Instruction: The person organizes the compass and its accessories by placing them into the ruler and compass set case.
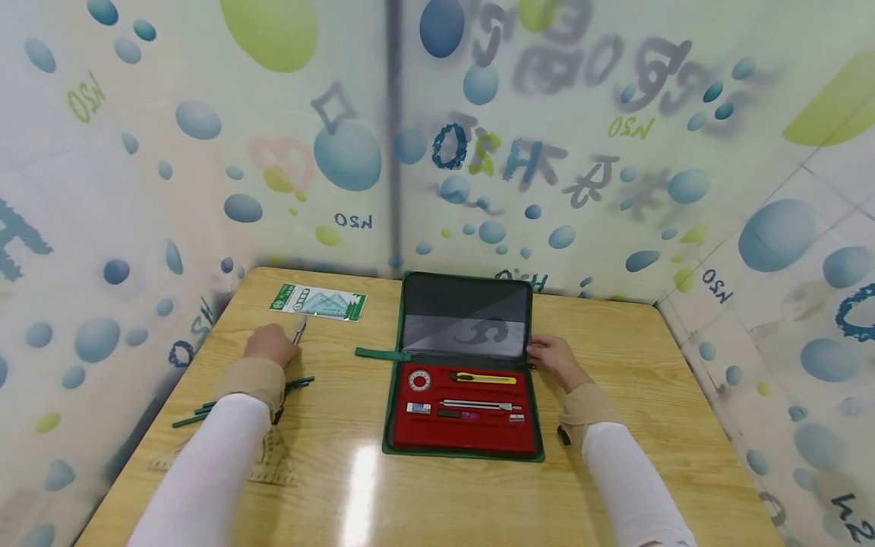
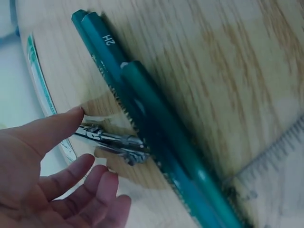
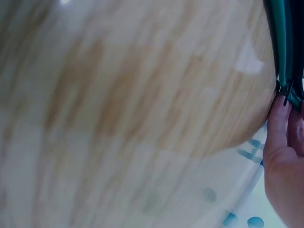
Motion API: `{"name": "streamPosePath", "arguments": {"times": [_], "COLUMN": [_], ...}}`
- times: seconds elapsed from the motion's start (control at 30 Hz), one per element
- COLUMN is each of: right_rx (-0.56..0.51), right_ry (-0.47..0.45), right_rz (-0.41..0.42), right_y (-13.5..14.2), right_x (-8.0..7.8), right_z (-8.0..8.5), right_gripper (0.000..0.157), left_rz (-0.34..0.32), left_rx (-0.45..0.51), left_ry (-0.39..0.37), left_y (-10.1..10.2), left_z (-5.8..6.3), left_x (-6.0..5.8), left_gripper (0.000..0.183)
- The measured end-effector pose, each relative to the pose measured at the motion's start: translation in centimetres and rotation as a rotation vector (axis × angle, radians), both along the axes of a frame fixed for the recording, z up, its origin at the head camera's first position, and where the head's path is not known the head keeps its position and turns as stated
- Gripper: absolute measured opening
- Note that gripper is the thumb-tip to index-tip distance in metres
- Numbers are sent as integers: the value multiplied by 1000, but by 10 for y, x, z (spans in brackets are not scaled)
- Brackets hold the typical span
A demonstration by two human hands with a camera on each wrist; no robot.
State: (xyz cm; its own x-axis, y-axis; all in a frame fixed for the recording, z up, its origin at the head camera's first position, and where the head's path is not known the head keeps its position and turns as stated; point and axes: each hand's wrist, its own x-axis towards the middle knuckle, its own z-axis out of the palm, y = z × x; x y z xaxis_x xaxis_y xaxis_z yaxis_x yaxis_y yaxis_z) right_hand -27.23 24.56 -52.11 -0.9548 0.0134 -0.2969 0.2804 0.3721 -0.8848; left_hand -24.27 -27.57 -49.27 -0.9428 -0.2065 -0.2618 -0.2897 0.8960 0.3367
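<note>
My left hand (image 1: 271,346) is at the left of the table, thumb and fingers parted around a silver drawing compass (image 2: 116,142). Dark green pencils (image 2: 166,128), one marked 2H, lie beside the compass. My right hand (image 1: 555,358) holds the right edge of an open green zip case (image 1: 467,456) near its hinge, fingertips at the zip. In the case's red tray sit a yellow utility knife (image 1: 484,377), a long silver instrument (image 1: 478,405), a white ring-shaped piece (image 1: 420,380), an eraser (image 1: 418,409) and a small sharpener (image 1: 516,418).
Behind my left hand lies a green and white packet (image 1: 319,302) of set squares. A clear set square (image 1: 273,467) is partly hidden under my left forearm. From the case a green strap (image 1: 379,354) sticks out leftward. Patterned curtains (image 1: 355,152) surround the wooden table (image 1: 615,471).
</note>
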Motion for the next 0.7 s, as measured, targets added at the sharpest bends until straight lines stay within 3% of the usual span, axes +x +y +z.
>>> {"name": "streamPosePath", "arguments": {"times": [0.37, 0.7], "right_rx": [-17, -10], "right_ry": [-7, -7], "right_rz": [2, 7], "right_y": [1, 1], "right_x": [0, 1], "right_z": [-1, -1], "right_gripper": [43, 43], "left_rz": [-7, 22], "left_rx": [-36, 46], "left_ry": [43, 37], "left_y": [6, 2], "left_z": [0, 4], "left_x": [-3, 1], "left_gripper": [19, 15]}}
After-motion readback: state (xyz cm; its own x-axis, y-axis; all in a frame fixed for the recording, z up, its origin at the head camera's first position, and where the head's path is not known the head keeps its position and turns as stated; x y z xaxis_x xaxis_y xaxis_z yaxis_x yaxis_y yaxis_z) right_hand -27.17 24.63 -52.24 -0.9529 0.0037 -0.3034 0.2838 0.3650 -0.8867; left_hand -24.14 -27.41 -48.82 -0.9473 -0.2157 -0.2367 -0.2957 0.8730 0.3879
